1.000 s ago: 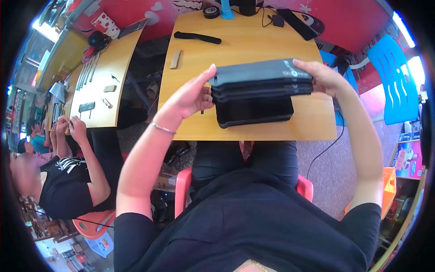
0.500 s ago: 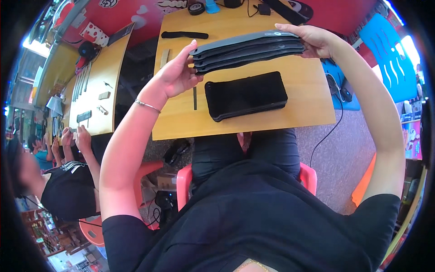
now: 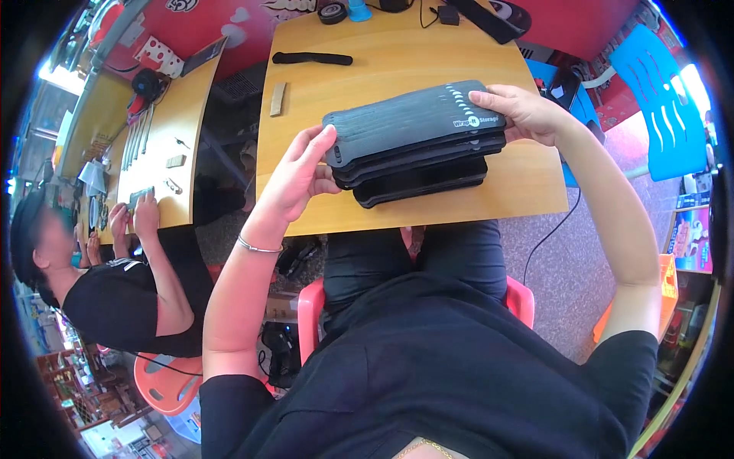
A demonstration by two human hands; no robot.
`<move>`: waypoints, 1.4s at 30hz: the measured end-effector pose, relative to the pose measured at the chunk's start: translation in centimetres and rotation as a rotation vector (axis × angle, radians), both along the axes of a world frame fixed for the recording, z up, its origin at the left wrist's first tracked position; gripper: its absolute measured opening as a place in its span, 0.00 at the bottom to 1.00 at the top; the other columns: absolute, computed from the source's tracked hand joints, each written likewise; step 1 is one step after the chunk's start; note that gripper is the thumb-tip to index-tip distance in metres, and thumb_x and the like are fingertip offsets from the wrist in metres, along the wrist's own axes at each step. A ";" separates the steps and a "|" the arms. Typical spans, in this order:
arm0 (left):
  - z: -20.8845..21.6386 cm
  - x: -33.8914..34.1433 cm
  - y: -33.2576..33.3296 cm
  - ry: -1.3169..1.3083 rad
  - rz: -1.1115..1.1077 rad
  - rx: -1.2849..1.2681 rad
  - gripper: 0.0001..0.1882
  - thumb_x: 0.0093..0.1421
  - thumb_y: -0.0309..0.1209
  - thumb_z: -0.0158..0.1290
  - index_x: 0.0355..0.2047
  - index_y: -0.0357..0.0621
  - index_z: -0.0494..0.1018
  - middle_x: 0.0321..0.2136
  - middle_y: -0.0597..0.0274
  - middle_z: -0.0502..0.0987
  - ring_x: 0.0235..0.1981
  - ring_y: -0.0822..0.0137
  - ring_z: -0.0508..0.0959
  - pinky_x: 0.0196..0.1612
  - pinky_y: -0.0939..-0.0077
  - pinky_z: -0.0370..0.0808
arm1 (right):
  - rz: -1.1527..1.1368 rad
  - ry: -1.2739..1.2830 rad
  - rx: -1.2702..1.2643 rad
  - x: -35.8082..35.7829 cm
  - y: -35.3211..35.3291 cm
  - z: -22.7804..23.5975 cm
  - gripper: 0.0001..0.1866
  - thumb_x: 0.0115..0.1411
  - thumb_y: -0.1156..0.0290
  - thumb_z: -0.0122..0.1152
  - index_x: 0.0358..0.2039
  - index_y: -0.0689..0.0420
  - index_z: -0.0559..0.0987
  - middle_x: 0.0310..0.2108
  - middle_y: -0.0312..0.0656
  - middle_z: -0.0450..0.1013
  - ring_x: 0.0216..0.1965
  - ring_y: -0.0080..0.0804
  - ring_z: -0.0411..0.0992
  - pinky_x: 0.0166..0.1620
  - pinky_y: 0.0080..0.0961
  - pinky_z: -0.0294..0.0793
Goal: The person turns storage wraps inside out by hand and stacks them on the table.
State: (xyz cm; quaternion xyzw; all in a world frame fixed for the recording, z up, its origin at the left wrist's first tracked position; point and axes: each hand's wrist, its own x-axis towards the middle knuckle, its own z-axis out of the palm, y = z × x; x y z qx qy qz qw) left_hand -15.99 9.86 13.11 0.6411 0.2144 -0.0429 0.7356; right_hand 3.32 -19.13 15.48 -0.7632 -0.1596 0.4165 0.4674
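My left hand (image 3: 304, 170) is closed on the left end of a stack of dark grey straps (image 3: 409, 122), thumb along the edge and fingers underneath. The right end is gripped by my right hand (image 3: 527, 113), its thumb on the top face. The held straps are flat and layered, with rounded ends; pale print and a row of light marks show near the right end. Directly below, partly hidden by them, is a second stack of black straps (image 3: 424, 186) on the wooden table (image 3: 527, 183). Whether the two stacks touch I cannot tell.
A single black strap (image 3: 312, 59) and a small tan strip (image 3: 277, 99) lie on the table's far left. A tape roll (image 3: 332, 13) and a black adapter (image 3: 448, 15) stand at the back. To the left, another person works at a second table (image 3: 164, 138); a blue chair (image 3: 664, 115) stands at right.
Both hands have lowered the held stack toward me, over the black stack. It has tilted, so its broad grey top face now shows. The person at left has leaned up.
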 end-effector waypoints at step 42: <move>2.7 -3.4 -1.7 -0.014 -0.010 -0.064 0.24 0.62 0.54 0.51 0.48 0.49 0.71 0.30 0.63 0.78 0.23 0.76 0.77 0.23 0.86 0.75 | -0.001 -0.155 -0.001 -2.5 -1.3 1.7 0.35 0.55 0.30 0.53 0.41 0.51 0.80 0.31 0.31 0.76 0.30 0.17 0.73 0.36 0.15 0.73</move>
